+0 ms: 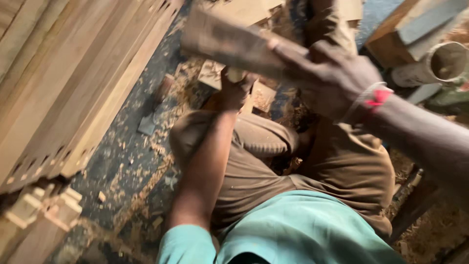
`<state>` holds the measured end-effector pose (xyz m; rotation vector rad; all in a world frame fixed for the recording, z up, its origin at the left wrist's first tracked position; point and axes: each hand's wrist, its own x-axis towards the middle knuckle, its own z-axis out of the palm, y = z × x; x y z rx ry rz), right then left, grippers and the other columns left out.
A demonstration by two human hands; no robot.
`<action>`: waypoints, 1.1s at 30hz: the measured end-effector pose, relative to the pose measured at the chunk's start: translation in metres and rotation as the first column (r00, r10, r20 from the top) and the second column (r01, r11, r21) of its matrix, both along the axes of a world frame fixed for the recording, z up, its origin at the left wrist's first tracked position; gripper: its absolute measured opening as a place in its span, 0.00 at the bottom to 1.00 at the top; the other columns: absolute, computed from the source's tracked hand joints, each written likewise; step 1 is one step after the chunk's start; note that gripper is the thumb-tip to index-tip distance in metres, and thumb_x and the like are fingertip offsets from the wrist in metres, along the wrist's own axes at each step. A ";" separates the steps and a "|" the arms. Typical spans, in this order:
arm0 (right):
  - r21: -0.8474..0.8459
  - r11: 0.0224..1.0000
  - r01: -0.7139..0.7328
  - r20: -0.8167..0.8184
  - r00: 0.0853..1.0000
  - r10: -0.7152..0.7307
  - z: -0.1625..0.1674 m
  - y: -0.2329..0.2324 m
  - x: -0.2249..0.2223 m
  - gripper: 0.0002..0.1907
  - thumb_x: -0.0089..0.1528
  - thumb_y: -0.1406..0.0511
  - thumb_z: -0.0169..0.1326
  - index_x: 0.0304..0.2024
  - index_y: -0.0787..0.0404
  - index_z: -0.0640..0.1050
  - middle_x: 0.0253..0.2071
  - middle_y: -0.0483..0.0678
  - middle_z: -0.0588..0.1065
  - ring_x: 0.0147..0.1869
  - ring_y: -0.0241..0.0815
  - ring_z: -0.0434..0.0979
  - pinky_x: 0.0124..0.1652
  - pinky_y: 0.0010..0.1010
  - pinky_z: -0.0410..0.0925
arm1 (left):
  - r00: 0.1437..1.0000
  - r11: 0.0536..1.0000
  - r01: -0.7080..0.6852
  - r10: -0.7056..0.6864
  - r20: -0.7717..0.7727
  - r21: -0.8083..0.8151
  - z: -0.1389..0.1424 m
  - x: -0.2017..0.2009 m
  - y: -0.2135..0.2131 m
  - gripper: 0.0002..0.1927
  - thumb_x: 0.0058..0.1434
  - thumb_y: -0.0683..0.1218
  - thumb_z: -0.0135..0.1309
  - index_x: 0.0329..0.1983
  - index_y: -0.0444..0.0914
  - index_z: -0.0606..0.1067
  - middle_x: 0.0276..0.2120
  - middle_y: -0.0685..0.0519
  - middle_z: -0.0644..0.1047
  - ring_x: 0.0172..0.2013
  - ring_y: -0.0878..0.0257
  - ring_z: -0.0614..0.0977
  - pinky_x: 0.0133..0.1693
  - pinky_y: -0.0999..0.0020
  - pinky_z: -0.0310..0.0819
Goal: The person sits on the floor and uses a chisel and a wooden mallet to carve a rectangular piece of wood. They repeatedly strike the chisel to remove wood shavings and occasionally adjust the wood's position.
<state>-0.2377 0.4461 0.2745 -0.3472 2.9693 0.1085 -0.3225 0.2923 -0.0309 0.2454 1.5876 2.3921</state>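
Observation:
My right hand (327,78) grips a wooden mallet (229,41), whose blurred block head is raised at the upper middle of the view. A white and red band sits on that wrist. Just below the mallet, my left hand (234,90) is closed around a chisel handle (235,74), held upright over a light wooden workpiece (212,73) lying on the floor beyond my knees. My brown trousers and teal shirt fill the lower middle.
A stack of long planks (73,83) with notched ends leans along the left. Wood shavings litter the dark floor (132,156). More wood blocks (395,39) and a tube-shaped container (439,63) lie at the upper right.

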 end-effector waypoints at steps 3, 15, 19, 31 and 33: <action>-0.261 0.965 -0.013 -0.171 0.985 -0.033 0.008 0.006 0.017 0.49 0.56 0.61 0.62 0.77 0.46 0.55 0.44 0.59 0.69 0.34 0.56 0.72 0.30 0.48 0.71 | 1.000 0.998 0.016 -0.015 0.009 -0.059 0.006 -0.001 0.001 0.13 0.58 0.42 0.70 0.40 0.33 0.77 0.34 0.49 0.82 0.36 0.61 0.84 0.42 0.66 0.82; -0.211 0.977 -0.020 -0.124 0.992 -0.006 -0.023 0.022 0.039 0.49 0.55 0.64 0.63 0.75 0.40 0.56 0.43 0.60 0.69 0.33 0.57 0.73 0.27 0.46 0.72 | 0.972 0.976 0.128 -0.158 -0.172 -0.177 0.010 0.000 -0.003 0.28 0.61 0.60 0.64 0.49 0.32 0.74 0.43 0.44 0.81 0.45 0.55 0.83 0.49 0.56 0.80; -0.403 0.914 -0.055 -0.283 0.957 -0.067 -0.030 0.022 0.053 0.43 0.60 0.66 0.61 0.73 0.41 0.56 0.51 0.63 0.68 0.38 0.57 0.75 0.32 0.45 0.72 | 0.957 0.897 0.197 -0.264 -0.122 -0.396 0.000 -0.010 0.003 0.23 0.61 0.55 0.62 0.50 0.33 0.76 0.45 0.43 0.81 0.46 0.54 0.83 0.49 0.55 0.80; -0.352 0.929 -0.113 -0.310 0.951 -0.002 -0.056 0.031 0.072 0.44 0.63 0.65 0.58 0.77 0.39 0.54 0.42 0.55 0.68 0.35 0.51 0.70 0.28 0.43 0.65 | 0.757 0.543 -0.184 -0.454 -0.470 -0.819 -0.020 -0.007 0.008 0.23 0.57 0.51 0.59 0.54 0.36 0.74 0.50 0.41 0.78 0.50 0.47 0.79 0.51 0.47 0.73; -0.289 0.953 -0.089 -0.262 0.965 0.010 -0.061 0.035 0.073 0.44 0.61 0.66 0.58 0.76 0.38 0.56 0.40 0.55 0.68 0.35 0.51 0.70 0.29 0.43 0.65 | 0.771 0.535 -0.148 -0.464 -0.436 -0.832 -0.020 -0.005 0.009 0.24 0.57 0.52 0.60 0.54 0.36 0.75 0.50 0.39 0.78 0.51 0.44 0.78 0.52 0.44 0.72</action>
